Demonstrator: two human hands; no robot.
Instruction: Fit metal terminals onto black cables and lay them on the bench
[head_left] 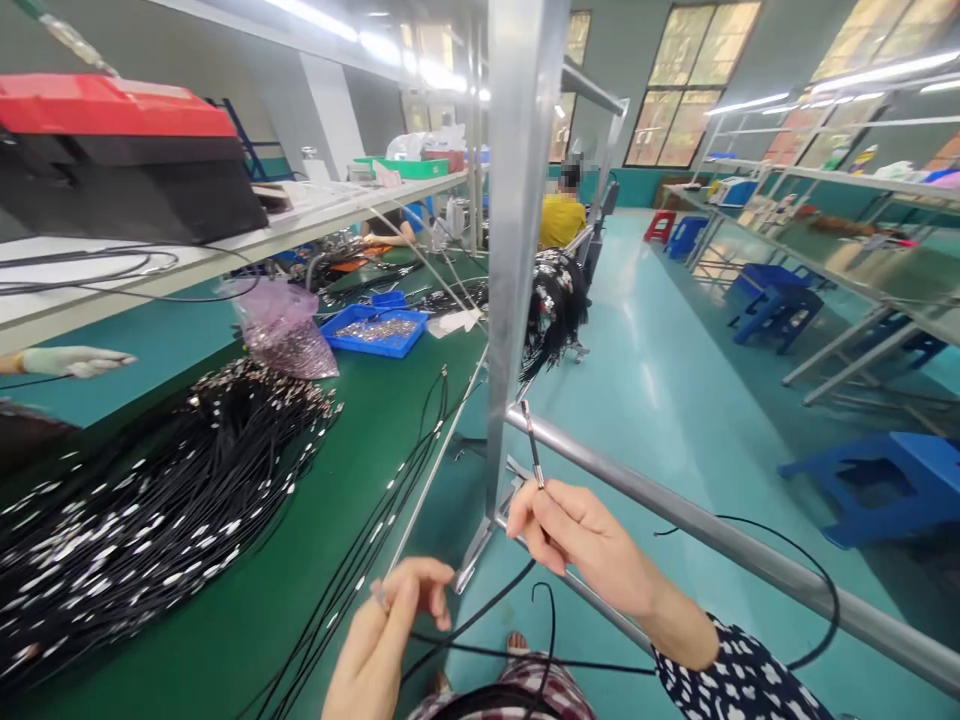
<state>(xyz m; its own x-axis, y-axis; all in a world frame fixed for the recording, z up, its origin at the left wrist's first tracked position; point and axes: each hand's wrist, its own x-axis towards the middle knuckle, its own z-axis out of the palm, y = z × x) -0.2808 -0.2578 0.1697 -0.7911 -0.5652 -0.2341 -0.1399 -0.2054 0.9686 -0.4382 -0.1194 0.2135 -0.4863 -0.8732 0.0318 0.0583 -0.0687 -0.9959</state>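
My right hand [581, 540] pinches a thin black cable end [532, 445] with metal ends, which points up in front of the metal rail. At the lower middle, my left hand [386, 630] has its thumb and index finger curled close together; whether something small lies between them is hard to make out. A black cable [480, 610] runs below and between both hands and loops out to the right past my sleeve. Several long black cables [375, 540] lie on the green table just left of my left hand.
A metal post [510, 250] and rail [675, 510] stand ahead. The green table [187, 640] bears a large cable bundle [165, 510], a blue tray [401, 344] and a pink bag [281, 325]. A gloved hand [79, 361] is at left. Blue stools [892, 480] stand at right.
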